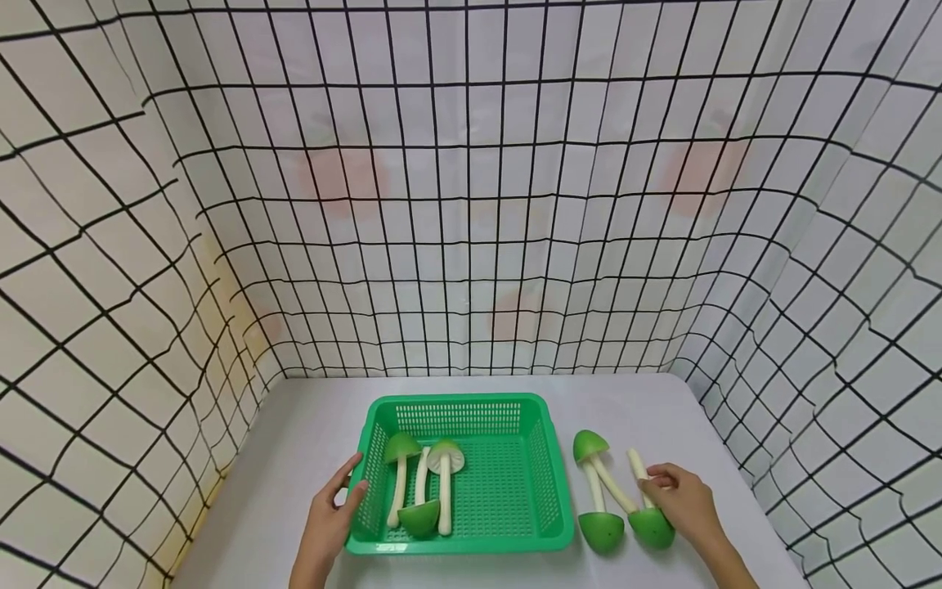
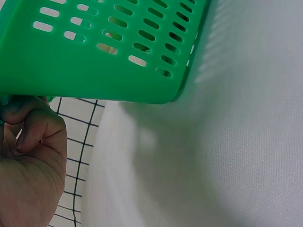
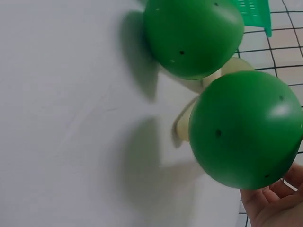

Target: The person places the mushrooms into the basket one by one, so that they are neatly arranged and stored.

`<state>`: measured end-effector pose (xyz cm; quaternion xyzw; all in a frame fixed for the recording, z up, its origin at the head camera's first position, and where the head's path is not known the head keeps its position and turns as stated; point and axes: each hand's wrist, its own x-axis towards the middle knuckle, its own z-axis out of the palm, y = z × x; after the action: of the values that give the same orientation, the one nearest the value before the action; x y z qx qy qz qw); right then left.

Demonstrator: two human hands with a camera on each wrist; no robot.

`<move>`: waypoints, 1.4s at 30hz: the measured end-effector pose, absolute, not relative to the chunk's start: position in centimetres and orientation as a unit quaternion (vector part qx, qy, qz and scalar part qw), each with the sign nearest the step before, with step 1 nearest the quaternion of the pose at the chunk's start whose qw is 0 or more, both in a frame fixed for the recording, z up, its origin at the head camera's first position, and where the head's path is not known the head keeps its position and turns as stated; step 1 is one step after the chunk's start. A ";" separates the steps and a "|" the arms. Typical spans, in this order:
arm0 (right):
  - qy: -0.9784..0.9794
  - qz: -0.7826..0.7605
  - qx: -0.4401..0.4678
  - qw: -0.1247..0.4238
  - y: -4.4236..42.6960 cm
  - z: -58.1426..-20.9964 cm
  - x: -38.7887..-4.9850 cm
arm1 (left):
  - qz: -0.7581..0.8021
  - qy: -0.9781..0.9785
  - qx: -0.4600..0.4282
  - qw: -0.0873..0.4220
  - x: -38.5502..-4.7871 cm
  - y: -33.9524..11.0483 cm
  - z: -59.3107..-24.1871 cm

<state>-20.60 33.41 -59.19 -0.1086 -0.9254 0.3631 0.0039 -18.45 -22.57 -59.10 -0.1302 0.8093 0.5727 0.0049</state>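
A green plastic basket stands on the white surface. Inside its left half lie three toy mushrooms with green caps and pale stems, one of them the mushroom with its pale underside showing. My left hand grips the basket's left rim; in the left wrist view its fingers curl at the rim. To the right of the basket, my right hand pinches the stem of a mushroom, whose round cap points toward me. Beside it lie a mushroom with its cap near me and a mushroom with its cap away.
Black wire grid panels rise at the back and on both sides, with pale sheeting behind them. White cloth covers the work surface around the basket.
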 end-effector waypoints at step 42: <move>-0.862 0.500 -0.084 0.024 26.4 -55.2 -21.9 | 0.576 0.807 -0.127 0.009 -18.4 -22.7 -59.2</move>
<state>-21.92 26.36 -55.18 -0.0843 -0.8618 0.4996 0.0242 -18.39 -22.65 -59.19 -0.1275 0.8071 0.5764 0.0089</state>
